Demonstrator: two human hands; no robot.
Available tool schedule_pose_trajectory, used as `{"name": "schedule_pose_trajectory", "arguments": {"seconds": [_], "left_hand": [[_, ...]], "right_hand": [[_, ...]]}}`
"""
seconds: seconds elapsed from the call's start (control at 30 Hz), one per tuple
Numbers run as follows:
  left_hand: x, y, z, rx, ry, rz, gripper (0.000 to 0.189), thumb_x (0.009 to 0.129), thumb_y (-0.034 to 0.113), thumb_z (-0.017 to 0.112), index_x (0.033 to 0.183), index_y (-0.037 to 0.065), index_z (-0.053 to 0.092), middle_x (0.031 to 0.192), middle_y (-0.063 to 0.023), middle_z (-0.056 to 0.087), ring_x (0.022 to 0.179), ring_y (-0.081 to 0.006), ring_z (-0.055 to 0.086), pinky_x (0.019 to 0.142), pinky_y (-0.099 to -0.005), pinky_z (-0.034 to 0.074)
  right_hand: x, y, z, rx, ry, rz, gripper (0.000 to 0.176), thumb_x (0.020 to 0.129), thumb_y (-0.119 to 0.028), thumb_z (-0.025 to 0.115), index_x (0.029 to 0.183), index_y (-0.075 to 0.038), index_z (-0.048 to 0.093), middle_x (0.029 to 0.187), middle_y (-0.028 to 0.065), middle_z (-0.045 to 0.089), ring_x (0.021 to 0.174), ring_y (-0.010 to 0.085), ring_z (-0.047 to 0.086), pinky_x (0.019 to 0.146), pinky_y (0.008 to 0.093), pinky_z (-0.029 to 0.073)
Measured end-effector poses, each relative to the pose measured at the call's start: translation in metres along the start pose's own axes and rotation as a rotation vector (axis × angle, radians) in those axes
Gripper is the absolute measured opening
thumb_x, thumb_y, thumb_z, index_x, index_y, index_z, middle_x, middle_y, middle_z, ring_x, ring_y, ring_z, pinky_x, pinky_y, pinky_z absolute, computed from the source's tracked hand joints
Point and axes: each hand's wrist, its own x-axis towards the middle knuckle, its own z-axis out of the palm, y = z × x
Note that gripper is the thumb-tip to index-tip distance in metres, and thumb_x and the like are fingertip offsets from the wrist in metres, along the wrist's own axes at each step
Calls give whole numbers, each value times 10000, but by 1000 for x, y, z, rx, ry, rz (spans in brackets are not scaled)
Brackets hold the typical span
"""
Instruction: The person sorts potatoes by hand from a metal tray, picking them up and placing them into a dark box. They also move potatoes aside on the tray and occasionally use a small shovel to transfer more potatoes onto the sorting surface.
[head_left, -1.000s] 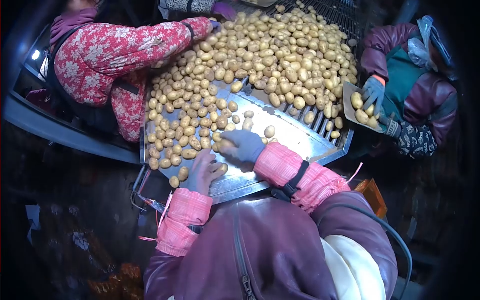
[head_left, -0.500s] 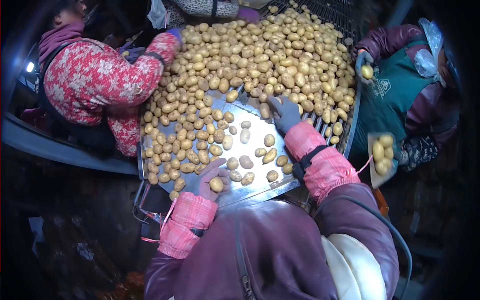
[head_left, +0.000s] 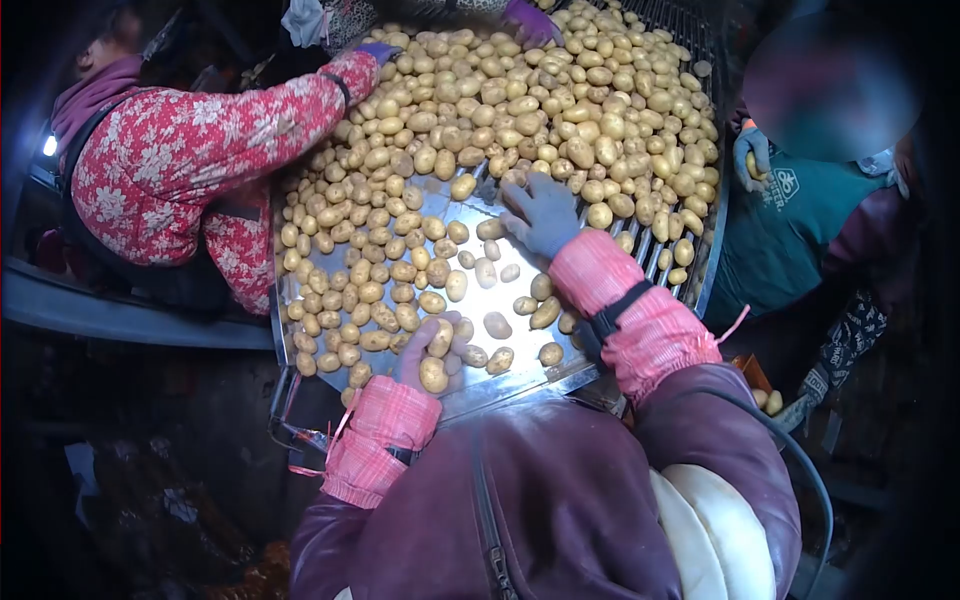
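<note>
At the near edge of the sorting conveyor [head_left: 505, 384], the person's left hand [head_left: 425, 352] lies palm up on the metal plate. Its fingers [head_left: 447, 322] are curled round a potato [head_left: 433, 375] that sits in the palm, and a second potato [head_left: 440, 338] is pressed against them. Just beyond, loose potatoes [head_left: 497, 325] lie scattered on the bare plate between the two hands. A denser band of small potatoes [head_left: 345, 300] runs along the conveyor's left edge. Farther in, the right hand [head_left: 545, 215], in a grey glove, rests flat at the near rim of the potato heap [head_left: 540, 90]. Its fingers are spread apart and touch the nearest potatoes of the heap without gripping any. The heap covers the far half of the conveyor from side to side, over the rollers [head_left: 650, 255] showing at the right edge. At the left edge a co-worker in a red floral jacket [head_left: 170, 170] reaches a purple-gloved hand [head_left: 375, 50] onto the heap. At the right edge another co-worker in a green apron [head_left: 790, 230] holds something yellowish in a blue-gloved hand [head_left: 752, 160]. A third gloved hand [head_left: 530, 20] touches the heap at the far edge.
</note>
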Motion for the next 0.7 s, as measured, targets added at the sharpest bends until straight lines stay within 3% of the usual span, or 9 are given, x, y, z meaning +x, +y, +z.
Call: {"name": "schedule_pose_trajectory", "arguments": {"seconds": [0.1, 0.17, 0.23, 0.27, 0.33, 0.47, 0.53, 0.63, 0.7], "left_hand": [[4, -1, -3, -46, 81, -10, 370, 967, 408, 544, 1176, 110, 607, 875, -6, 630, 555, -89, 520, 455, -251, 377], [8, -1, -4, -61, 102, -14, 379, 971, 433, 529, 1149, 109, 611, 824, 6, 619, 549, -97, 521, 452, -255, 377], [6, 1, -7, -79, 111, 7, 400, 976, 466, 507, 1111, 106, 614, 760, 12, 604, 542, -115, 526, 448, -264, 377], [6, 2, -8, -70, 110, -4, 412, 980, 481, 482, 1097, 109, 616, 731, 6, 595, 531, -128, 504, 453, -281, 371], [8, 5, -10, -50, 107, -9, 443, 990, 509, 432, 1070, 116, 620, 671, -6, 577, 508, -154, 461, 461, -315, 359], [10, 2, -14, -34, 34, 23, 470, 978, 544, 435, 1054, 118, 620, 685, 1, 580, 539, -154, 485, 482, -301, 366], [11, 1, -12, -110, 36, 19, 481, 981, 534, 442, 1034, 84, 603, 715, -51, 579, 557, -200, 523, 475, -313, 393], [12, 7, -8, -190, 45, -2, 503, 978, 536, 444, 1012, 57, 595, 784, -105, 597, 630, -243, 582, 498, -343, 452], [11, 8, -9, -244, 15, -16, 520, 975, 544, 443, 994, 48, 598, 848, -136, 620, 717, -274, 623, 536, -370, 499]], "right_hand": [[7, -9, 29, 98, -150, -177, 455, 836, -348, 620, 1216, -98, 600, 1052, 155, 564, 1014, 385, 539, 841, 529, 417], [-27, -20, 71, -199, -95, -359, 436, 828, -343, 606, 1207, -130, 612, 1127, 149, 573, 1088, 352, 533, 890, 621, 389], [-34, -56, 29, 190, -576, -27, 414, 889, -346, 578, 1233, -121, 623, 1148, 143, 620, 1065, 361, 580, 929, 501, 448], [-47, -54, 23, 350, -519, -100, 387, 887, -314, 583, 1213, -113, 638, 1091, 140, 638, 990, 363, 602, 880, 441, 478], [-63, -46, 16, 354, -142, -153, 369, 909, -375, 559, 1173, -125, 620, 1064, 144, 616, 1018, 332, 595, 859, 478, 457], [-26, 19, -67, -203, -2, 276, 289, 848, -278, 613, 1081, -109, 630, 1023, 151, 623, 942, 354, 601, 775, 514, 443], [-52, 90, -37, -389, 265, 355, 257, 825, -248, 608, 1047, -121, 631, 940, 125, 622, 877, 321, 610, 746, 497, 442], [-68, 93, -35, -423, -12, 367, 244, 832, -248, 618, 1048, -135, 635, 890, 112, 610, 850, 308, 613, 746, 483, 450], [-81, 86, -31, -393, 58, 292, 236, 833, -246, 628, 1047, -149, 637, 894, 111, 607, 845, 310, 609, 743, 483, 454]]}}
